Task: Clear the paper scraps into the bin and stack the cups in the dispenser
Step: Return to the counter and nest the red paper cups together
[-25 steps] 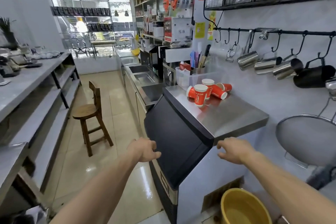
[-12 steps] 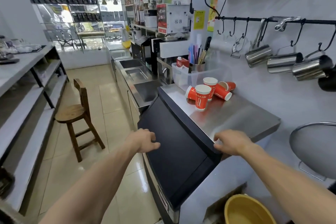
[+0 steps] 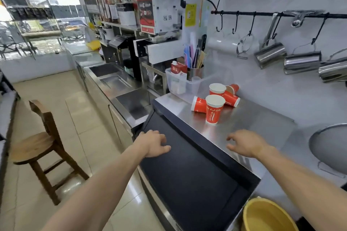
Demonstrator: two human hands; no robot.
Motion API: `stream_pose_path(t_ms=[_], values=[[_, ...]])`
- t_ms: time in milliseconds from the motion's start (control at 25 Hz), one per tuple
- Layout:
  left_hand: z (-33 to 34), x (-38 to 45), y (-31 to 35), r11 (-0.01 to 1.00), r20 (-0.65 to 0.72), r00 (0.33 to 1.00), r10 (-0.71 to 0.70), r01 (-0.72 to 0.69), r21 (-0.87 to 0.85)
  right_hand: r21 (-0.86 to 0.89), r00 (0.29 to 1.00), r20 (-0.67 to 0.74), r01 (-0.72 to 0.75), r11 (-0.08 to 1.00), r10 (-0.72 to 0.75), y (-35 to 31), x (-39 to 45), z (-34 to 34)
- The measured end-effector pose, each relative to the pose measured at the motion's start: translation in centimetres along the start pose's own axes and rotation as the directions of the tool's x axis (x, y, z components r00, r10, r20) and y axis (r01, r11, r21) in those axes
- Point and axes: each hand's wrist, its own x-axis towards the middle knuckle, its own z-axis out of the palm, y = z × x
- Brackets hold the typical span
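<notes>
Step judged: approach to red cups [image 3: 216, 104], clustered on tabletop [image 3: 249, 118] beyond both hands. Left hand [image 3: 153, 143] and right hand [image 3: 244, 143] empty, grip loose. Next: nearest upright cup to be grasped. No scraps, dispenser seen.

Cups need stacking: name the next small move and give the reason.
Probably reach the right hand forward to the nearest upright red cup. Both hands are empty, the left hand rests on the black lid, and that cup stands closest on the steel top.

Bright daylight from storefront windows [image 3: 28, 24], glare on steel top [image 3: 244, 118]; wide-angle bending, edges smeared.
</notes>
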Motion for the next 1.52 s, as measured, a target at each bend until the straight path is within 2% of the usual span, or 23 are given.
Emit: stream_pose_path(t_ms=[160, 360, 760, 1000, 1200, 1400, 1520], values=[[-0.7, 4.0, -1.5, 0.997, 0.000, 0.997, 0.074, -0.074, 0.012, 0.054, 0.998, 0.006, -0.063, 0.997, 0.062, -1.0, 1.1, 0.4], [-1.2, 9.1, -0.4, 0.984, -0.013, 0.984, 0.177, -0.177, -0.018, 0.052, 0.992, 0.010, -0.125, 0.991, 0.125, 0.2, 2.6, 0.5], [-2.8, 16.9, 3.8, 0.977, -0.086, 0.975, 0.203, -0.208, -0.053, 0.091, 0.986, -0.018, -0.161, 0.983, 0.163, 6.1, 7.2, 0.9], [-3.9, 21.1, 4.8, 0.987, -0.113, 0.986, 0.127, -0.137, -0.087, 0.251, 0.987, -0.013, -0.154, 0.956, 0.162, 9.0, 10.9, 1.4], [-4.2, 23.1, 5.6, 0.986, -0.142, 0.986, 0.091, -0.109, -0.123, 0.362, 0.993, -0.047, -0.086, 0.928, 0.110, 9.3, 14.0, 2.3], [-3.5, 25.7, 5.8, 0.976, -0.150, 0.979, 0.141, -0.163, -0.147, 0.505, 0.989, -0.056, -0.091, 0.858, 0.137, 7.4, 16.5, 3.3], [-3.4, 27.7, 5.6, 0.966, -0.162, 0.966, 0.203, -0.224, -0.127, 0.635, 0.984, -0.030, -0.119, 0.764, 0.178, 6.2, 17.7, 3.8]])
